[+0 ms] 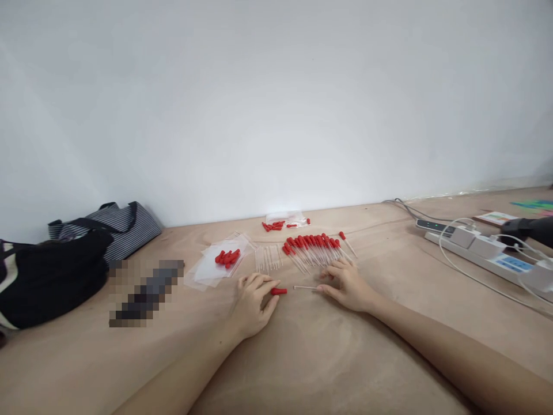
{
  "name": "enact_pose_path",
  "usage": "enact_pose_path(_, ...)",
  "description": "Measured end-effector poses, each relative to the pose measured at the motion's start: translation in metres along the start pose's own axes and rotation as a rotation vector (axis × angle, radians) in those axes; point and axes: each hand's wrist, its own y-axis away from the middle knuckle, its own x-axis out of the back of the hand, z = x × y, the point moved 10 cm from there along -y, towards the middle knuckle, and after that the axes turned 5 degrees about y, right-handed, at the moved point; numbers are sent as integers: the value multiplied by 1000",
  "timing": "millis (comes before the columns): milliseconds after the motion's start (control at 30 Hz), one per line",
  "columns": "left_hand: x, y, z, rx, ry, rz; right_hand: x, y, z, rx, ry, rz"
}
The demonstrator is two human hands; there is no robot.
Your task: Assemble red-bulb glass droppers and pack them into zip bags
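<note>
Between the thumb and fingers of my left hand (pixel 254 302) is a red rubber dropper bulb (pixel 280 291), its end facing right. My right hand (pixel 346 285) pinches a thin glass dropper tube (pixel 305 287), which points left toward the bulb; a small gap separates them. Just beyond my hands lies a row of droppers with red bulbs fitted (pixel 313 245). Left of that row are several bare glass tubes (pixel 268 258). Loose red bulbs (pixel 227 258) rest on clear plastic bags (pixel 203 271) to the left.
More red bulbs (pixel 273 226) lie by a plastic bag (pixel 285 218) near the wall. A power strip (pixel 505 262) with white cables is at right. On the left are a striped bag (pixel 129 233), a black bag (pixel 52 276) and a pixelated dark object (pixel 149 291).
</note>
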Motion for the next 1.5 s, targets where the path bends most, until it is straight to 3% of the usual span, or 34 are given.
enact_pose_path(267,-15,-7,-2,44,7,-29,-19,-11,-19,4,-24,4)
enact_pose_path(533,-7,-8,1,50,42,10,2,-5,-35,16,-67,182)
enact_pose_path(733,-9,-6,2,26,52,18,2,-4,-52,63,-25,187)
enact_pose_path(1100,-2,-5,9,-8,107,53,-1,-1,-59,129,-134,195)
enact_pose_path(1500,-1,-3,20,-88,104,61,5,4,-75,289,40,276)
